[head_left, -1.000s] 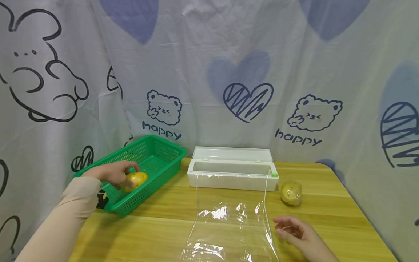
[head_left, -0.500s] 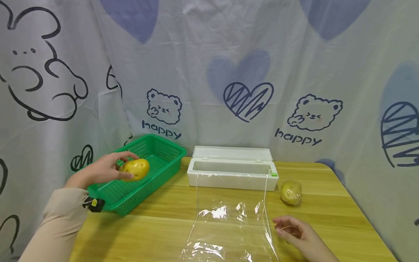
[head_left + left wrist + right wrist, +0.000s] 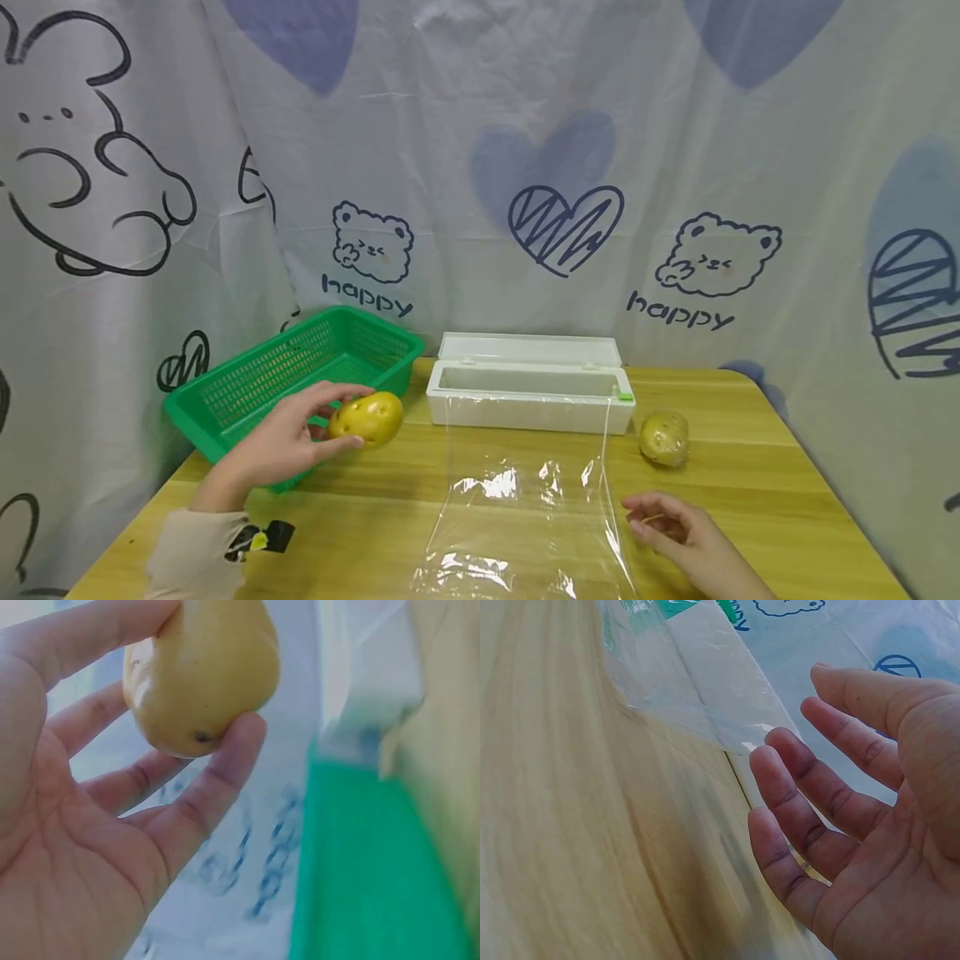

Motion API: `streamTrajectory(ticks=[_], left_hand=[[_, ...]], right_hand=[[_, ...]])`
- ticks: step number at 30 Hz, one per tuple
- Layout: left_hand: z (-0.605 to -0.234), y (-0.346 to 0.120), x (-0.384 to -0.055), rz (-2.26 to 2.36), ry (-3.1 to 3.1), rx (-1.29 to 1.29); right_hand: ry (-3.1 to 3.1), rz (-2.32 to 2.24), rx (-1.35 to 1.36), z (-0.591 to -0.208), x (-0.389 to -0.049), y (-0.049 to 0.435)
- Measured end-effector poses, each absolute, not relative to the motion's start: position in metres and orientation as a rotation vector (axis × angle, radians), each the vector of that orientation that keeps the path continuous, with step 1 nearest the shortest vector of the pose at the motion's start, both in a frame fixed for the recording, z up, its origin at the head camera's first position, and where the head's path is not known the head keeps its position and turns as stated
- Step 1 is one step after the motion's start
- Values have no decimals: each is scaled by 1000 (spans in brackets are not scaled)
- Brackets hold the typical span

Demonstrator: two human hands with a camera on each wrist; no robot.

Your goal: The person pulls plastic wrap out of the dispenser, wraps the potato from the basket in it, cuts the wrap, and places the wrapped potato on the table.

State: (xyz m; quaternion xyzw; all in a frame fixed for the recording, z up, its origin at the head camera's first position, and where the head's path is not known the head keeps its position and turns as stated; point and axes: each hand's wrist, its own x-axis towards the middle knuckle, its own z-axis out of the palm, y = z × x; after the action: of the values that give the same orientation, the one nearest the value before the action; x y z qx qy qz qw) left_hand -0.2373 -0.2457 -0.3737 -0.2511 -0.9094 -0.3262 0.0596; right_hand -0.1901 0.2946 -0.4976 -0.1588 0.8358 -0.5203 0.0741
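A yellow potato (image 3: 372,419) is pinched between the thumb and fingers of my left hand (image 3: 292,437), held up by the near right side of the green basket (image 3: 225,392). In the left wrist view the potato (image 3: 206,675) shows a small dark spot near its lower end. My right hand (image 3: 678,533) has loosely bent fingers with nothing in them, just right of a sheet of clear cling film (image 3: 517,508). The film runs from the white dispenser box (image 3: 528,412) toward the table's near side. A second potato (image 3: 664,438), its skin shiny with film, sits right of the box.
The dispenser's lid (image 3: 528,348) stands raised at the back, with a green slider (image 3: 625,397) on the box's right end. A printed curtain (image 3: 465,167) hangs behind and along both sides of the wooden table (image 3: 750,467).
My left hand has lifted the yellow potato out of the green basket and carried it right, toward the film. The right hand stays in place.
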Motion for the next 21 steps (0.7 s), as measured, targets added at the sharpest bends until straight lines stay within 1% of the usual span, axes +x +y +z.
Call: streamTrajectory(ticks=[6,11,16,21], left_hand=[[-413,-195,-235,-1147,-2719,-903],[-439,-155,-232,-1219,-2749,-960],[-456,-122,-228,-1210,-2810,-994],[-465,-100,-226,-1119,-2854,-998]], right_hand=[[2513,-1553,-507,-500,-190,295],[2517,-1533,-477,-499,-190,295],[2523,-1521,-462,-498,-189,293],[2521,-1528,-516,-499,-189,293]])
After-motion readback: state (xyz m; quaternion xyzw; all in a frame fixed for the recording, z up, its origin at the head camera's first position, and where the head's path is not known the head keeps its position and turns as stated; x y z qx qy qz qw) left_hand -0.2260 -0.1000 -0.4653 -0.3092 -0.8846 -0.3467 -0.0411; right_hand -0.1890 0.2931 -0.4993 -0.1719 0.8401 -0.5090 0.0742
